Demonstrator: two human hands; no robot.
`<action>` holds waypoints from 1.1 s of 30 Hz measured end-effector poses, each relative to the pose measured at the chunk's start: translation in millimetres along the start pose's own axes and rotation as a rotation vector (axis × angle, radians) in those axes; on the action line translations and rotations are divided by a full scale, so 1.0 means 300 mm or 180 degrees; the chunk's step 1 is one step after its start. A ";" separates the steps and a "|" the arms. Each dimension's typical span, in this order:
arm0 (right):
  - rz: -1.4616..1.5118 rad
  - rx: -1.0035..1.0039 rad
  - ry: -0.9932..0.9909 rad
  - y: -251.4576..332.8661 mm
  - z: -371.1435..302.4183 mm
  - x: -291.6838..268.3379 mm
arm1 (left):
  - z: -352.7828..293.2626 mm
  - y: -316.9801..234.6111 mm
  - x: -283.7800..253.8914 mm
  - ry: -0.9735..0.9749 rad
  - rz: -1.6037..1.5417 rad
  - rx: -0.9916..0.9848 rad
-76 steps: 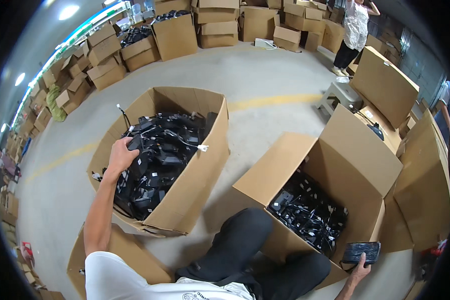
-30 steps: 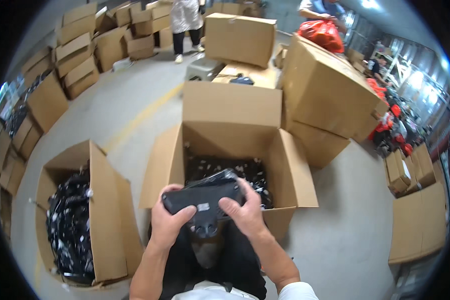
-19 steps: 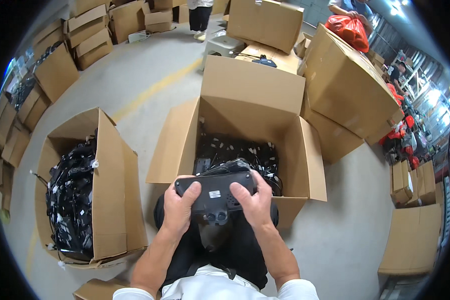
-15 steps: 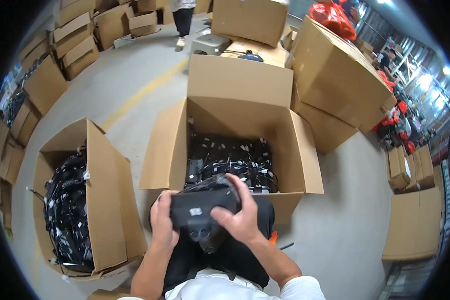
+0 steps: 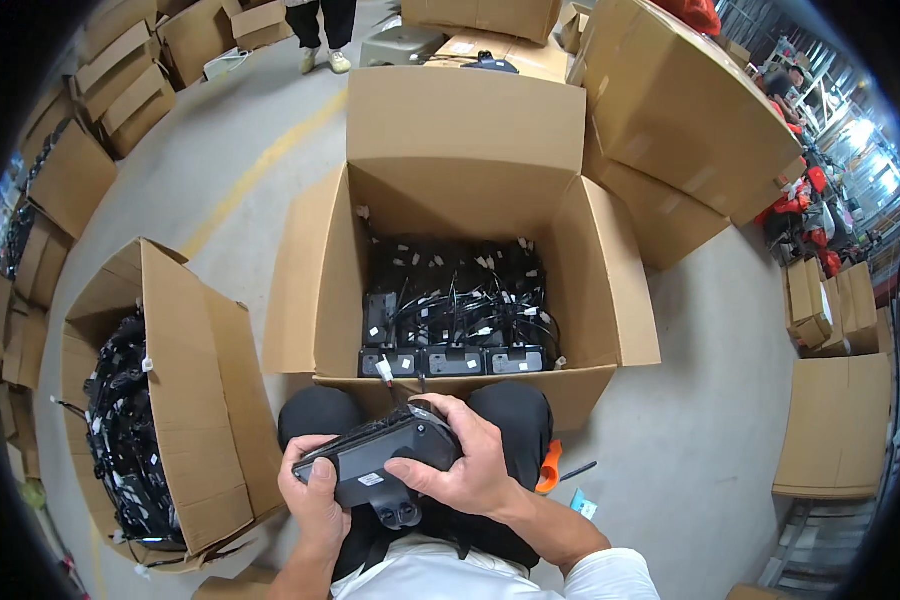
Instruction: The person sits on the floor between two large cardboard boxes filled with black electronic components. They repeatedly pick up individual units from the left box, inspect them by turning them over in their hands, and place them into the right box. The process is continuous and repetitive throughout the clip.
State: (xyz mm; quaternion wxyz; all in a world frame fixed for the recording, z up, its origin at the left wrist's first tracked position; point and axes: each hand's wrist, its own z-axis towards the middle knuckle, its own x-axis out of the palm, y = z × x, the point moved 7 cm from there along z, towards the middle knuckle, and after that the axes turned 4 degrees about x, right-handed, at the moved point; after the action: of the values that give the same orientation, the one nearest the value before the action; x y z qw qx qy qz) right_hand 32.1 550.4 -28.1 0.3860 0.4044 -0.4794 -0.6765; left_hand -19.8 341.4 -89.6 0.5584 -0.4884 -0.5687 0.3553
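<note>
Device (image 5: pixel 380 456), level earlier, now slants between both hands (image 5: pixel 477 467), right end higher.

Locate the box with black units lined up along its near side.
In the head view, that box stands open just above centre, beyond the person's knees and the held black unit, right of a box of heaped black parts.

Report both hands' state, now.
Left hand: closed on the black device, gripping its left end.
Right hand: closed on the same device, gripping its right end.
</note>
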 end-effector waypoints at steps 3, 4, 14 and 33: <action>0.0119 0.0150 -0.0202 -0.051 0.002 -0.041 | 0.035 -0.005 0.048 0.0028 0.0133 -0.0089; 0.0206 0.0273 -0.0237 -0.067 0.015 -0.053 | 0.057 -0.021 0.086 0.0118 0.0121 -0.0193; -0.0311 -0.0406 0.0299 0.060 0.137 -0.258 | 0.088 -0.064 0.310 0.2943 0.1575 -0.1171; 0.2189 0.2780 0.1864 -0.255 -0.001 -0.395 | 0.455 0.068 0.811 0.2423 0.0175 -0.1065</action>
State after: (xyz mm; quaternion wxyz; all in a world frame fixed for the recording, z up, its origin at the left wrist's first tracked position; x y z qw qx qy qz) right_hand 66.6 676.7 -80.6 0.4961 0.5159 -0.6886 -0.1165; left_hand -126.2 597.8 -55.7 0.6321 -0.6838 -0.3583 0.0668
